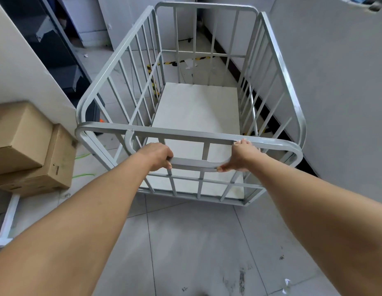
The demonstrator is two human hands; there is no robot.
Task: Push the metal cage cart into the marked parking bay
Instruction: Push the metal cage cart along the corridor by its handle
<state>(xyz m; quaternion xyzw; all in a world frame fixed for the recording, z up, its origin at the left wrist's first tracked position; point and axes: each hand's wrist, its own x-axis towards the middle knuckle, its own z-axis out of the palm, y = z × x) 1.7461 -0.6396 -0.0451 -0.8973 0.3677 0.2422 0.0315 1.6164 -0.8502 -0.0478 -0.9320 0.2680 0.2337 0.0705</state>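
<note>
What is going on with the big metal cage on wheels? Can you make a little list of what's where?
cart: metal cage cart, empty, white floor panel inside
left hand: gripping the cart's handle bar
right hand: gripping the same bar, at its right end
floor marks: yellow-and-black tape seen through the bars, ahead and along the cart's left
right of cart: white wall, close
left of cart: two stacked cardboard boxes
wheels: not visible
</note>
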